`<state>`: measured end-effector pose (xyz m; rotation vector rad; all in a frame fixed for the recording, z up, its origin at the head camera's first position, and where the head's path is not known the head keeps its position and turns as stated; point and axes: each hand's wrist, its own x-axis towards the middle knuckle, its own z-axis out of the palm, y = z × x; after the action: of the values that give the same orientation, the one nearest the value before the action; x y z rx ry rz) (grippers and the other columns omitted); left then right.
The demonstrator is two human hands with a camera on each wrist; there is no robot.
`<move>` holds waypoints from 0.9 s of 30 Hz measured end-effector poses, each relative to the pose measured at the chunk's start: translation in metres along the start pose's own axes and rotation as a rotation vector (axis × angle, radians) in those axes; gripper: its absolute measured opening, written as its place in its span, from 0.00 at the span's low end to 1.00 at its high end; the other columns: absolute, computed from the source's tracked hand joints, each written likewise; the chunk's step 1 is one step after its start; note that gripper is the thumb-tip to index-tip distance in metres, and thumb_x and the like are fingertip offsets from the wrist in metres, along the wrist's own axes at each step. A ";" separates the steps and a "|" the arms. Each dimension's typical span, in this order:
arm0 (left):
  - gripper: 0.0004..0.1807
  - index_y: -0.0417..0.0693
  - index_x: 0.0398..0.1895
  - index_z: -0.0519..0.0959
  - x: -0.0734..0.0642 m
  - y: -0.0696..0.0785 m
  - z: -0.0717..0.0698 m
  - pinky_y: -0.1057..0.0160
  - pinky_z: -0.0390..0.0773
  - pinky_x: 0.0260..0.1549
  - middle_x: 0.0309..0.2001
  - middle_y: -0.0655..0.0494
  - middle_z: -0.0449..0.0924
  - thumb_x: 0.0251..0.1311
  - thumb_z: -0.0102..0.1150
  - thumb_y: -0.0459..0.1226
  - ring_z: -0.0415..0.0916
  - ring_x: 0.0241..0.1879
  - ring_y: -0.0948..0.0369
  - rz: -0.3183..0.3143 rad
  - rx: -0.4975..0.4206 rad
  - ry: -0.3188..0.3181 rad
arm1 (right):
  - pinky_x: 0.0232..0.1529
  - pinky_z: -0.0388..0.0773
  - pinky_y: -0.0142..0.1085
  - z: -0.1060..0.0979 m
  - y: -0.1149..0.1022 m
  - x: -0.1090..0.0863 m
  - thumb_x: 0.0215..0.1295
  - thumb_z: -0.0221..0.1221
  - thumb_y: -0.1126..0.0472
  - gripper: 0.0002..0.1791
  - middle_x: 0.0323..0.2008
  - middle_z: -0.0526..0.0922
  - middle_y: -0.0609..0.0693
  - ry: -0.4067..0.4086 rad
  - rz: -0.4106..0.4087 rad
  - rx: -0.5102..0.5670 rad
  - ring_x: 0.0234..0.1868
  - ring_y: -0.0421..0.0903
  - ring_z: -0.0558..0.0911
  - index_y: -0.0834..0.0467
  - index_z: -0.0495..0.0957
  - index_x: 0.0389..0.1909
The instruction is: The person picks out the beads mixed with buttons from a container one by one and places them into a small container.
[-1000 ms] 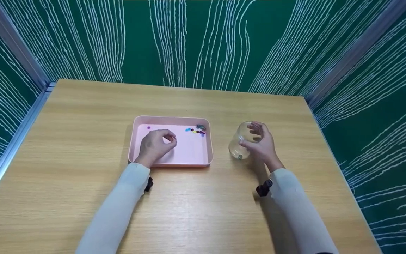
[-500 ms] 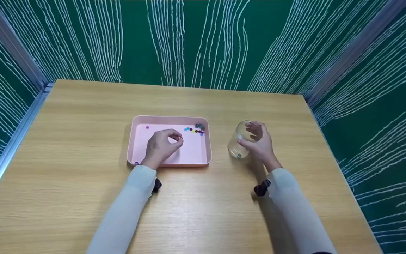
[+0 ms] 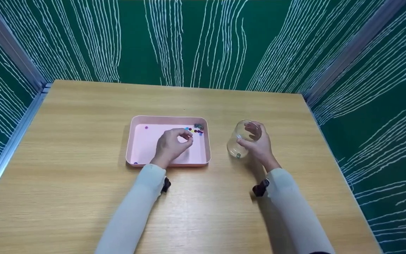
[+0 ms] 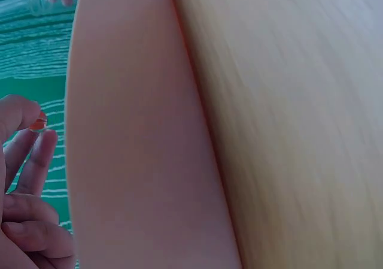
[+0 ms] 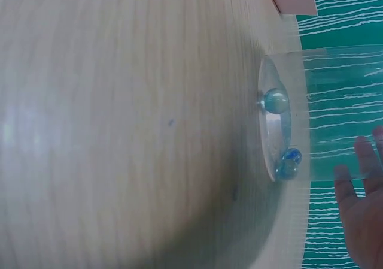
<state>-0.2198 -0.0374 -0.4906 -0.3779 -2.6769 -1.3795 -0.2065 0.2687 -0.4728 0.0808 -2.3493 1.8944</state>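
My left hand (image 3: 172, 144) is over the pink tray (image 3: 143, 146), pinching a small orange marble (image 4: 38, 123) between thumb and fingertip. To the right of the tray, my right hand (image 3: 261, 145) grips a clear jar (image 3: 234, 143) near its upper part. The jar stands on the table, slightly tilted in the head view. A few greenish and blue glass marbles (image 5: 276, 101) lie at its bottom in the right wrist view. In the tray's far right corner are several dark green marbles (image 3: 198, 126), with dark red beads (image 3: 196, 131) and light blue and yellow ones beside them.
A magenta bead (image 3: 146, 127) lies at the tray's far left, and a dark blue one (image 3: 135, 163) at its near left corner. The wooden table (image 3: 83, 141) meets green walls with white wavy lines (image 3: 178, 42) at the back and sides.
My left hand has moved rightward across the tray with the orange marble, uncovering the dark blue bead at the near left corner. My right hand stays on the jar.
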 end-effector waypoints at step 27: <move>0.07 0.56 0.36 0.85 0.011 0.047 0.046 0.63 0.77 0.43 0.34 0.64 0.86 0.55 0.63 0.42 0.82 0.40 0.61 0.075 -0.116 -0.068 | 0.66 0.59 0.58 0.002 0.002 0.001 0.47 0.69 0.72 0.42 0.61 0.70 0.66 0.013 -0.011 0.015 0.65 0.62 0.68 0.68 0.58 0.64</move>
<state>-0.2167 0.0277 -0.4780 -0.5398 -2.6131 -1.5300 -0.2080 0.2673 -0.4752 0.0827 -2.3218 1.9019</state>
